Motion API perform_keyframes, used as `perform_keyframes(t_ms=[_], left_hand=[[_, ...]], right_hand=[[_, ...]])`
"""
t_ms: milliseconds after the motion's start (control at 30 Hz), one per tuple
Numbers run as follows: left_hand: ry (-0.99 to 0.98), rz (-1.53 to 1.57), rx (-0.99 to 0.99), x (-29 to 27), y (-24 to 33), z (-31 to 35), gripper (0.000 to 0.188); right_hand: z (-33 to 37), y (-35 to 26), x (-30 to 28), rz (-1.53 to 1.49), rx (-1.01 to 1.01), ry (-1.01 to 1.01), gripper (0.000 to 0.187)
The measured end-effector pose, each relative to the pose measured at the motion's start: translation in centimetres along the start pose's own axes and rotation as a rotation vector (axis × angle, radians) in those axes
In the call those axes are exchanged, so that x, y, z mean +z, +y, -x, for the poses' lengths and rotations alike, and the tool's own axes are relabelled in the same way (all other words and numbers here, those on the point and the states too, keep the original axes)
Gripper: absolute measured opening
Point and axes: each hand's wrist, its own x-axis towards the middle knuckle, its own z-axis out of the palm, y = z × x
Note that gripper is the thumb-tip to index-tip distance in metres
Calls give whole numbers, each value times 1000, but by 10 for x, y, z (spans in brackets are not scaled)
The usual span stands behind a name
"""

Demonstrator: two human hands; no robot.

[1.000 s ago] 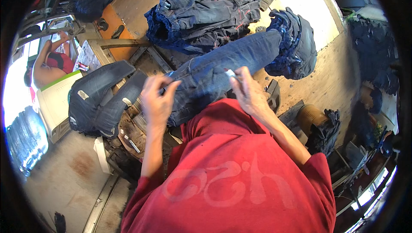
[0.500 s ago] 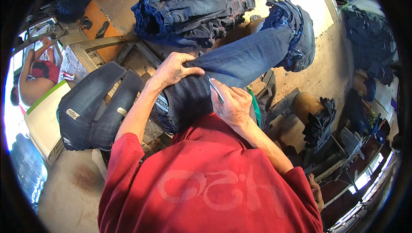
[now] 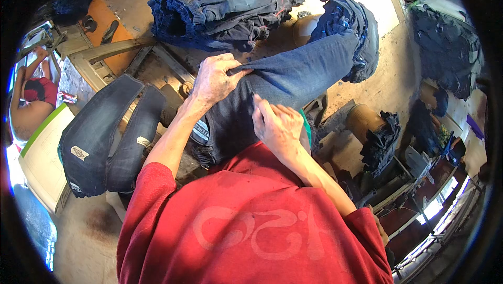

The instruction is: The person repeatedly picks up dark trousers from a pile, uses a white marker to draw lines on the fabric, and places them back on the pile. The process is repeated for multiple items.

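Note:
Dark blue jeans (image 3: 309, 69) stretch across my lap, one leg running up to the right, with a pale label (image 3: 199, 131) showing at the waistband. My left hand (image 3: 216, 79) pinches a fold of the denim between thumb and fingers and lifts it into a ridge. Just below and to the right, my right hand (image 3: 281, 127) is closed in a loose fist against the cloth. The thin metal tool seen in it half a second ago is almost wholly hidden behind the fingers.
Piled dark jeans (image 3: 236, 6) lie ahead. Beyond the leg's end is a bunched denim stack (image 3: 356, 38). Patched jeans (image 3: 89, 142) hang at left beside a pale carton (image 3: 44, 153) and wooden frame (image 3: 118, 49). Another person (image 3: 36, 95) sits far left. Dark cloth (image 3: 445, 48) hangs right.
My left hand has pulled the pinched denim up into a taller fold. My right hand has shifted slightly left and turned, so the metal tool no longer shows plainly. The view has shifted slightly.

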Motion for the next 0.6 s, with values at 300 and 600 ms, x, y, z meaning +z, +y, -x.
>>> perform_keyframes(t_ms=[300, 600], left_hand=[[36, 6, 19, 6, -7, 3, 21], [35, -21, 26, 8, -8, 6, 25]], right_hand=[[1, 2, -3, -141, 92, 41, 24], [3, 1, -5, -8, -1, -9, 27]])
